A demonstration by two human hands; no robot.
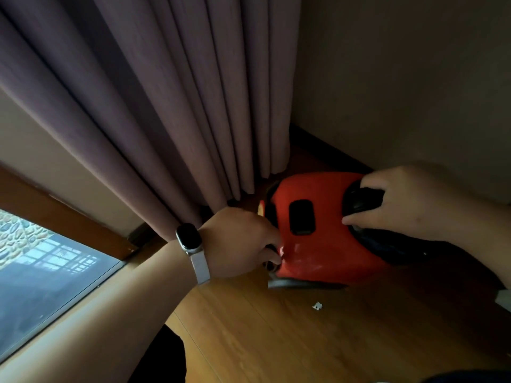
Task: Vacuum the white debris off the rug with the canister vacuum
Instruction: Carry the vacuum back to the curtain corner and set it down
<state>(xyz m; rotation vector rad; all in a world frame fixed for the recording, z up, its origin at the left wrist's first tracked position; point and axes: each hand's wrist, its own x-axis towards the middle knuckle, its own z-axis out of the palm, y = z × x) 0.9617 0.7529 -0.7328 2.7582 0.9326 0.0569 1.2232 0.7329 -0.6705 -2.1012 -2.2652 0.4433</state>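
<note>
Fingers [273,257] of the left hand [235,241] disappear behind the vacuum [320,244].

Mauve curtain [154,87], wooden floor [290,341], window [41,277]

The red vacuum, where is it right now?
In the head view the red vacuum is right of centre on the wooden floor, beside the purple curtain, the left hand at its end, the right hand gripping its black part.

A warm brown wooden plank floor [276,346] carries a red plastic canister vacuum [318,244] with black fittings. A small white crumpled scrap [317,306] lies on the boards near the vacuum's nearer side, not touching it.
</note>
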